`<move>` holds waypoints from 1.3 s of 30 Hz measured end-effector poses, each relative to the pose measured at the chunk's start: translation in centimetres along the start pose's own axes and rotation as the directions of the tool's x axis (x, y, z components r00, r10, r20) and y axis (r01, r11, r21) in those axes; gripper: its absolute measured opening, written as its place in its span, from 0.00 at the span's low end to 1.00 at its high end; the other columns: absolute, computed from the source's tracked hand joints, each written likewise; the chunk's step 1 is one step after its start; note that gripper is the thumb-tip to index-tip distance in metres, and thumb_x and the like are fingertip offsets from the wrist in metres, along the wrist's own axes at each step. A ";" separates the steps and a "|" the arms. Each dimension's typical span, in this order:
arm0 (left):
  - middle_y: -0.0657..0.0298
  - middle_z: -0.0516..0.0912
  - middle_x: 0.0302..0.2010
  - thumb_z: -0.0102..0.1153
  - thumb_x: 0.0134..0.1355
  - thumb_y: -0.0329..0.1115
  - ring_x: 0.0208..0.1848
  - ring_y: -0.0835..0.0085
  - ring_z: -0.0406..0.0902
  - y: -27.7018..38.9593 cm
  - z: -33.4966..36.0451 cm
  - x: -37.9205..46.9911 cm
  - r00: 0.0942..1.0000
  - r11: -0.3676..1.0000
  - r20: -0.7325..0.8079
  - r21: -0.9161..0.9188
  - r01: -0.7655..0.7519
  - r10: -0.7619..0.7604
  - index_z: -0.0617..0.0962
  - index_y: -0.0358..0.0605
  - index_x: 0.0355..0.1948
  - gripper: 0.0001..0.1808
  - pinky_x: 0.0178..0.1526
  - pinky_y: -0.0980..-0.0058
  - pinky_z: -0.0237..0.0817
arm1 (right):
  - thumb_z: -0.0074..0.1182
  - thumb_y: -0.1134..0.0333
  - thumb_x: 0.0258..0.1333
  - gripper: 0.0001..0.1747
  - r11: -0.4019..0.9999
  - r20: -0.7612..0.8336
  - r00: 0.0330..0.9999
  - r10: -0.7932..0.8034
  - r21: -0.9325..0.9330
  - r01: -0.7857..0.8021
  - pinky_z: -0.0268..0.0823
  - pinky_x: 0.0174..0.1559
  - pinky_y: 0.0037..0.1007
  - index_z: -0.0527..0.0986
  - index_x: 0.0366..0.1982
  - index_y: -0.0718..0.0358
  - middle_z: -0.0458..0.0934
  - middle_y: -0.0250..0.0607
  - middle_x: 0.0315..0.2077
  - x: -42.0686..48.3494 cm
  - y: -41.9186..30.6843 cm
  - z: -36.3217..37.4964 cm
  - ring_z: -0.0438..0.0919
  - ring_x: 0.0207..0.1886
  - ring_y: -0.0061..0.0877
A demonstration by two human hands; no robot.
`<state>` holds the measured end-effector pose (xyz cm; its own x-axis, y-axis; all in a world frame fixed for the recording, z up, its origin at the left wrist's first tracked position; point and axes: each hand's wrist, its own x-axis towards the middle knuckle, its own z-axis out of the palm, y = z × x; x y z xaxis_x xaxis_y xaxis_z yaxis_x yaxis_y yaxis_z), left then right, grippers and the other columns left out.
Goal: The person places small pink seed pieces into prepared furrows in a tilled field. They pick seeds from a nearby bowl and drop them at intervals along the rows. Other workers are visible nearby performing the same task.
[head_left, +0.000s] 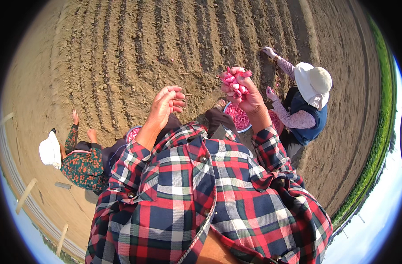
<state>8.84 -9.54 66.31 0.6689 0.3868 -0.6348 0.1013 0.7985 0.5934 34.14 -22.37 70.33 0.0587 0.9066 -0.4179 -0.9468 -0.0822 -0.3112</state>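
My right hand (252,99) is raised over the soil and closed around a bunch of pink-coated cloves (233,83), which look like garlic. Some cloves poke out past the fingers. My left hand (166,105) hovers to the left, its fingers loosely curled and slightly apart, with nothing visible in it. Just below my right hand is a round pail (245,129) with a pale rim, full of similar pink cloves; my wrist partly covers it. Loose soil with long parallel furrows (181,36) stretches out before me.
At the right, a co-worker in a white hat (312,81) reaches gloved hands to the furrows, beside another container of cloves (275,121). Another co-worker (83,165) crouches at the left. A further pail (128,133) stands by my left forearm. One loose clove (172,60) lies on the soil.
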 end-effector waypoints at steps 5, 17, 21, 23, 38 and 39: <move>0.60 0.80 0.39 0.47 0.67 0.39 0.35 0.73 0.80 0.0 -2.0 -1.1 0.993 0.997 -0.098 -0.009 -0.070 0.069 0.72 0.42 0.51 0.16 0.35 0.76 0.72 | 0.57 0.64 0.57 0.16 0.999 -0.041 0.998 -0.038 -0.028 0.037 0.58 0.16 0.13 0.70 0.46 0.56 0.69 0.40 0.41 -0.8 -0.2 -0.4 0.67 0.30 0.22; 0.58 0.80 0.39 0.47 0.67 0.37 0.36 0.70 0.80 -0.3 -3.8 -2.7 0.978 0.992 -0.177 -0.051 -0.118 0.107 0.72 0.40 0.52 0.16 0.35 0.75 0.72 | 0.59 0.65 0.56 0.17 1.000 -0.001 1.000 -0.025 0.004 0.025 0.64 0.24 0.16 0.70 0.46 0.57 0.70 0.37 0.38 -1.6 -1.1 -0.6 0.68 0.30 0.21; 0.58 0.80 0.39 0.46 0.67 0.37 0.36 0.70 0.80 -0.4 -3.9 -2.7 0.980 0.993 -0.172 -0.051 -0.108 0.098 0.72 0.40 0.51 0.16 0.35 0.75 0.72 | 0.58 0.64 0.57 0.16 0.999 0.013 0.999 -0.037 0.005 0.037 0.59 0.18 0.15 0.70 0.45 0.56 0.69 0.36 0.38 -1.7 -1.0 -0.7 0.67 0.30 0.22; 0.58 0.80 0.39 0.46 0.67 0.37 0.35 0.71 0.80 -0.3 -3.9 -2.7 0.976 0.994 -0.197 -0.039 -0.102 0.092 0.72 0.40 0.51 0.15 0.35 0.75 0.72 | 0.57 0.64 0.57 0.15 0.999 -0.018 0.999 -0.032 -0.009 0.032 0.56 0.15 0.15 0.71 0.45 0.56 0.69 0.36 0.39 -1.8 -0.9 -0.7 0.67 0.29 0.22; 0.59 0.80 0.38 0.46 0.67 0.39 0.33 0.72 0.81 -1.1 -4.0 -2.4 0.976 0.992 -0.188 -0.043 -0.121 0.111 0.73 0.42 0.50 0.16 0.33 0.76 0.72 | 0.58 0.65 0.56 0.15 0.998 -0.015 0.998 -0.055 0.029 0.055 0.65 0.25 0.16 0.71 0.45 0.57 0.70 0.37 0.38 -2.4 -1.2 -1.7 0.67 0.30 0.19; 0.59 0.80 0.38 0.46 0.67 0.39 0.33 0.72 0.81 -1.3 -4.0 -2.4 0.978 0.992 -0.177 -0.042 -0.120 0.111 0.73 0.42 0.50 0.16 0.33 0.77 0.72 | 0.58 0.66 0.56 0.15 0.997 -0.023 0.997 -0.074 0.020 0.075 0.65 0.25 0.16 0.71 0.45 0.57 0.70 0.37 0.38 -2.5 -1.2 -1.8 0.67 0.30 0.19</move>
<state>4.16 -9.64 65.14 0.5348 0.5488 -0.6425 -0.0113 0.7650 0.6440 35.70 -25.24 70.18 0.1361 0.9005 -0.4129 -0.9459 -0.0058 -0.3243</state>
